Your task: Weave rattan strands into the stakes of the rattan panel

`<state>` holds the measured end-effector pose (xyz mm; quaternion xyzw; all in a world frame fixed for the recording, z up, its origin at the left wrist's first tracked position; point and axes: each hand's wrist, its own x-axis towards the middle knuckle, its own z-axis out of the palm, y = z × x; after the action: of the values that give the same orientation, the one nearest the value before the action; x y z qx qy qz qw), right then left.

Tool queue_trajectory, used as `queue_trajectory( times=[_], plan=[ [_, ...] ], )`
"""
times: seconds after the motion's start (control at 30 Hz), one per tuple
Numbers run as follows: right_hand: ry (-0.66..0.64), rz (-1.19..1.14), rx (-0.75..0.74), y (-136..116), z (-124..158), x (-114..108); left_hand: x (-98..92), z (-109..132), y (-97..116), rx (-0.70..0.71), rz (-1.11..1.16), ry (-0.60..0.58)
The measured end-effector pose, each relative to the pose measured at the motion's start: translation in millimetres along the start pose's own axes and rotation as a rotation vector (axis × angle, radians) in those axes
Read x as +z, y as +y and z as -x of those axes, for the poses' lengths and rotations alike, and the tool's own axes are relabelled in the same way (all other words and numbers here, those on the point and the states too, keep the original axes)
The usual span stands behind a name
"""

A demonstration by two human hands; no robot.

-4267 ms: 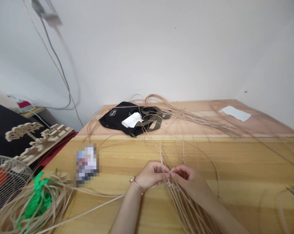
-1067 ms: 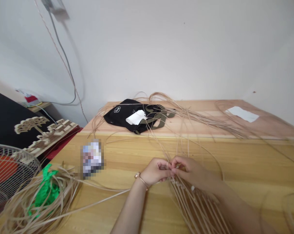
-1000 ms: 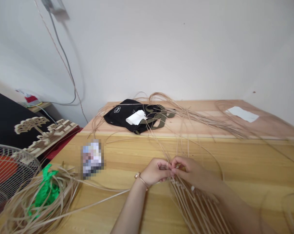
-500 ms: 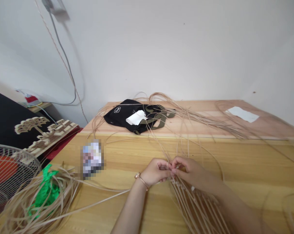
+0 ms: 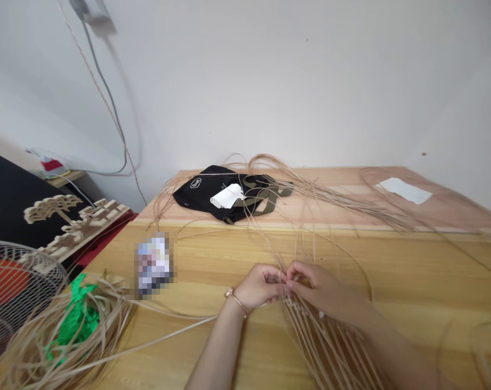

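Note:
My left hand and my right hand meet over the middle of the table, their fingertips pinched together on thin tan rattan strands. The strands run in a row from under my right hand towards the front edge, crossed by a woven band near the fingers. More loose ends fan out beyond my hands towards the back. Both hands are closed; the exact spot they pinch is partly hidden by the fingers. A bracelet is on my left wrist.
A rattan coil with a green plastic strip lies at left, beside a fan. A black bag and loose rattan lie at the back. White paper is at back right; a wooden model stands far left.

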<state>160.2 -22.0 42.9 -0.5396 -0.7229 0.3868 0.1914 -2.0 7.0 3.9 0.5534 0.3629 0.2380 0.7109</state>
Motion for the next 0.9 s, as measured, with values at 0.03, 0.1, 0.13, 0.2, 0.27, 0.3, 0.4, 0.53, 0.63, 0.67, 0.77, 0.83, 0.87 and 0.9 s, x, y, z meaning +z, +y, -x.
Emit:
queue_trajectory(
  times=[0.03,0.1,0.13,0.2,0.27,0.3,0.4,0.53,0.63,0.67,0.77,0.83,0.87,0.9],
  plan=[
    [-0.007,-0.015,0.006,0.2,0.0,0.3,0.0,-0.1,-0.1,-0.002,-0.001,0.001],
    [-0.011,-0.033,0.018,0.6,-0.3,1.1,0.0,-0.2,-0.2,-0.009,-0.002,0.005],
    [-0.005,-0.037,0.019,0.7,-0.6,1.4,0.0,-0.2,-0.1,-0.01,-0.003,0.006],
    [0.006,-0.045,0.013,0.6,-1.1,1.8,-0.1,-0.2,0.1,-0.011,-0.004,0.006],
    [0.005,-0.055,0.005,0.3,-1.5,1.7,-0.2,-0.3,0.2,-0.01,-0.003,0.007],
    [0.002,-0.056,0.002,0.1,-1.6,1.6,-0.2,-0.4,0.2,-0.01,-0.003,0.008],
    [-0.008,-0.049,0.009,0.1,-1.7,1.7,-0.4,-0.6,-0.3,-0.005,0.003,0.008],
    [-0.023,-0.077,0.026,0.8,-1.2,2.5,-0.7,-0.1,-0.6,-0.014,0.001,0.007],
    [-0.024,-0.088,0.028,1.5,-0.6,2.6,-0.9,0.4,-0.6,-0.017,-0.004,0.003],
    [-0.02,-0.086,0.027,2.0,-0.6,2.6,-0.9,0.5,-0.6,-0.015,-0.004,0.0],
    [-0.013,-0.079,0.025,3.5,-0.8,2.9,-0.5,0.7,-0.6,-0.01,0.004,-0.002],
    [-0.017,-0.075,0.026,3.9,-1.0,3.1,-0.2,0.8,-0.6,-0.004,0.011,0.001],
    [-0.021,-0.076,0.026,3.7,-1.1,3.1,-0.1,0.8,-0.6,0.0,0.014,0.0],
    [-0.024,-0.077,0.025,3.1,-1.0,3.0,0.0,0.8,-0.4,0.004,0.016,-0.003]
  ],
)
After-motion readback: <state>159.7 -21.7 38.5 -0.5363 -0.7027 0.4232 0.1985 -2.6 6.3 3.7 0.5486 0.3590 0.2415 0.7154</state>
